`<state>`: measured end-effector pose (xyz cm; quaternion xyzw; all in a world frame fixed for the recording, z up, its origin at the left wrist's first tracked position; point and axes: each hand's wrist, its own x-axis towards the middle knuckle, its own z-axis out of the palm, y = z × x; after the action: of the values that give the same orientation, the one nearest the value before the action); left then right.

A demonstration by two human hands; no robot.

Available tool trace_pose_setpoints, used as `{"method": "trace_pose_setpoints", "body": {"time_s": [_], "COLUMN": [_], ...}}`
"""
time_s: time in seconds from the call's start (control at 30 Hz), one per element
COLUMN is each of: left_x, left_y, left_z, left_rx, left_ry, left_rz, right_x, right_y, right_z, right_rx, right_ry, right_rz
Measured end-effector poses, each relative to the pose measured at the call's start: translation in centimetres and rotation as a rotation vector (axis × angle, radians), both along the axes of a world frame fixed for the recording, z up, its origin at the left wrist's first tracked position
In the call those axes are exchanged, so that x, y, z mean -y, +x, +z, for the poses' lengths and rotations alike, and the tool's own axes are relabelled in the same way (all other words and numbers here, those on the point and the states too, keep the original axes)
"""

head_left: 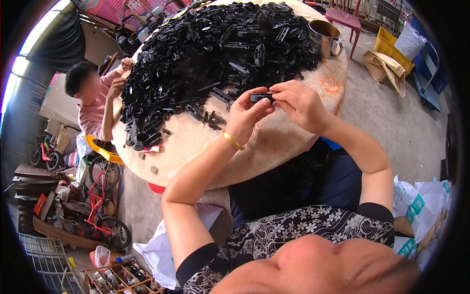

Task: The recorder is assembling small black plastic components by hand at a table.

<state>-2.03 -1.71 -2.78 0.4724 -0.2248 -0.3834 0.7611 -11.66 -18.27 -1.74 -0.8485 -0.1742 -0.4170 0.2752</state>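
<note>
Table: round, cream cloth-like top with orange floral print (pixel 196 142); far side loaded, near side mostly bare.
Heap: big mound of glossy black plastic parts (pixel 196 54), long slotted bars mixed with small bits. Judging by this, most of the work is left.
Co-worker: person in pink top (pixel 91 113), left side, both hands at the heap's edge; can't tell what they hold.
Bags: white sacks with teal printed patches (pixel 425 201), floor right. Print too small and bent to read.
Left hand: (pixel 245 115) thumb and fingers closed round the piece, over the near tabletop.
Right hand: (pixel 303 105) thumb and fingertips pinched at the piece's right end.
Mug: shiny steel, handled (pixel 320 44), right of heap, touching or just beside it; no lettering I can make out.
Loose group: small black plastic bits (pixel 213 119), near the left wrist. Finished or feedstock, can't tell; no clear done pile.
Tube: small red-and-white item (pixel 152 149), left table edge; markings illegible.
Piece: short black plastic part (pixel 259 97), between both hands, looks mid-handling; no writing visible.
</note>
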Motion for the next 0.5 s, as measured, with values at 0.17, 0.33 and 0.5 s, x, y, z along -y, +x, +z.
{"method": "trace_pose_setpoints", "body": {"time_s": [0.17,0.33,0.5], "left_x": [-0.4,-0.5,-0.6], "left_y": [-0.4,-1.2,1.6], "left_z": [0.9,1.5,3.0], "left_rx": [0.43,0.546,0.872], "left_ry": [0.165,0.237,0.274], "left_rz": [0.074,0.094,0.031], "right_x": [0.1,0.1,2.1], "right_y": [0.1,-0.2,-0.8], "right_z": [-0.6,-0.8,0.2], "right_rx": [-0.649,-0.607,-0.775], "right_ry": [0.746,0.732,0.422], "right_rz": [0.359,0.338,0.297]}}
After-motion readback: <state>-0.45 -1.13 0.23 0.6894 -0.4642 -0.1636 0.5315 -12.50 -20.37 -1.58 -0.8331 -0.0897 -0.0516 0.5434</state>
